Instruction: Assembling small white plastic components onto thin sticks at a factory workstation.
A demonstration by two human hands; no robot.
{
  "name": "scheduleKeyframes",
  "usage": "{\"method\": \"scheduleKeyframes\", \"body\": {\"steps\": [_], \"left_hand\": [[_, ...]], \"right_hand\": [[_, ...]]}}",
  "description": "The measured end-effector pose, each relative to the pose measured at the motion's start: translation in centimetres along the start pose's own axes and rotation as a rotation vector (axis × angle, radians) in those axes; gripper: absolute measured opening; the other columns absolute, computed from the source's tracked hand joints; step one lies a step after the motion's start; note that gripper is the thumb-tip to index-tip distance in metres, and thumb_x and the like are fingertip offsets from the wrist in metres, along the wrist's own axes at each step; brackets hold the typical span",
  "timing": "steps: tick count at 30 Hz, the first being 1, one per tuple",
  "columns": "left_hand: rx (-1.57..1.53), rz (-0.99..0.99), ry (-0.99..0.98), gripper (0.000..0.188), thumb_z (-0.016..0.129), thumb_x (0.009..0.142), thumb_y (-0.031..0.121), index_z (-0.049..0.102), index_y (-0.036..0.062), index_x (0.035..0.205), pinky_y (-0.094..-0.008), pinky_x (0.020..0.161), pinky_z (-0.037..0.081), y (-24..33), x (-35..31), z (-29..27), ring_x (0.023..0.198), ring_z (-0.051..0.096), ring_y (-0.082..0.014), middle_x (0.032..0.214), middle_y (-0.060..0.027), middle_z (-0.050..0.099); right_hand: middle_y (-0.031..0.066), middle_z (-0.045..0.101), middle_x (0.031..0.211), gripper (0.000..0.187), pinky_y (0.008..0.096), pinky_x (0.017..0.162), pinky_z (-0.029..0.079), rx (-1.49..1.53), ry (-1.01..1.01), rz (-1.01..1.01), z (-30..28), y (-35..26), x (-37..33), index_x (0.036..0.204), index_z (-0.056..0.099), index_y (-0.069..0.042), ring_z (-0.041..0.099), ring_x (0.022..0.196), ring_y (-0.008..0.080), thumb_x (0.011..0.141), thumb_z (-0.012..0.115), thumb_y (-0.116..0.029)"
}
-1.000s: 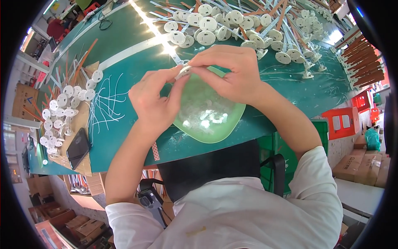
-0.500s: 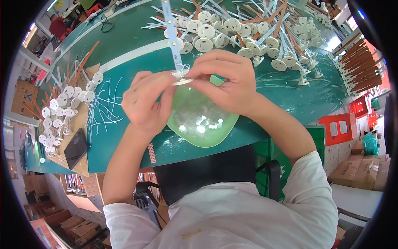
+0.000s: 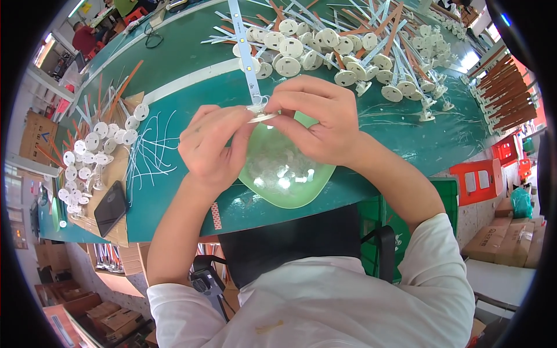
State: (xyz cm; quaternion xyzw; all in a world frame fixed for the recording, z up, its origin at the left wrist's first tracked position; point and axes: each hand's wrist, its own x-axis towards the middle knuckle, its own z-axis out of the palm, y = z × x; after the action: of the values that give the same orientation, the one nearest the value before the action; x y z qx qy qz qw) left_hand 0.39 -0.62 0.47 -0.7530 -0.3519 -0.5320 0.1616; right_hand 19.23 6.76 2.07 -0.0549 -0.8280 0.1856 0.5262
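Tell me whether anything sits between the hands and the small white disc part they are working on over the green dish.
Nothing visible does. The left hand and right hand both already pinch the small white disc part at the end of the white strip, just above the green dish.

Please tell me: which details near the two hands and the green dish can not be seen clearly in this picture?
Head view only:
- Small white part between both hands: fingers cover most of it; its shape is unclear.
- Near end of the white strip: hidden behind the fingers.
- Contents of the green dish: glare, too small to identify.
- Far rim of the dish: covered by the right hand.
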Motion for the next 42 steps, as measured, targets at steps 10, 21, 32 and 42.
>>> {"method": "scheduleKeyframes", "body": {"steps": [10, 21, 32, 42], "left_hand": [[-0.010, -0.025, -0.023, 0.035, 0.076, 0.067, -0.012, 0.067, 0.0022, 0.098, -0.0324, 0.065, 0.052, 0.0, 0.2, 0.0, 0.070, 0.069, -0.0252, 0.084, -0.0109, 0.072], [-0.014, -0.030, -0.023, 0.034, 0.076, 0.066, -0.012, 0.067, 0.0014, 0.096, -0.0321, 0.063, 0.053, 0.0, 0.2, -0.1, 0.068, 0.069, -0.0256, 0.083, -0.0116, 0.071], [-0.339, -0.351, -0.118, 0.037, 0.065, 0.084, -0.005, 0.060, 0.0026, 0.120, -0.0331, 0.080, 0.054, 0.7, 0.5, 0.5, 0.093, 0.071, -0.0295, 0.109, -0.0172, 0.071], [-0.193, -0.603, -0.248, 0.017, 0.058, 0.098, 0.010, 0.061, 0.0046, 0.114, -0.0278, 0.070, 0.053, -0.4, -0.4, 0.5, 0.079, 0.071, -0.0169, 0.091, -0.0099, 0.075]], "right_hand": [[0.0097, 0.068, 0.087, 0.023, 0.0267, 0.060, 0.053, -0.020, 0.037, -0.036, 0.4, 0.1, -0.3, 0.091, 0.071, -0.002, 0.066, 0.070, 0.0191, 0.070, 0.078, 0.005], [0.0096, 0.068, 0.085, 0.023, 0.0269, 0.058, 0.053, -0.052, 0.050, -0.063, 0.3, 0.0, -0.2, 0.089, 0.071, -0.002, 0.066, 0.069, 0.0197, 0.069, 0.078, 0.005], [0.0094, 0.073, 0.088, 0.016, 0.0284, 0.061, 0.056, 0.028, -0.012, -0.046, 0.2, 0.6, -0.1, 0.094, 0.073, -0.003, 0.071, 0.075, 0.0205, 0.078, 0.074, 0.000], [0.0135, 0.070, 0.086, 0.016, 0.0368, 0.072, 0.056, -0.258, -0.695, 0.356, -0.8, -0.4, -0.1, 0.092, 0.071, -0.003, 0.069, 0.078, 0.0292, 0.076, 0.073, -0.007]]}}
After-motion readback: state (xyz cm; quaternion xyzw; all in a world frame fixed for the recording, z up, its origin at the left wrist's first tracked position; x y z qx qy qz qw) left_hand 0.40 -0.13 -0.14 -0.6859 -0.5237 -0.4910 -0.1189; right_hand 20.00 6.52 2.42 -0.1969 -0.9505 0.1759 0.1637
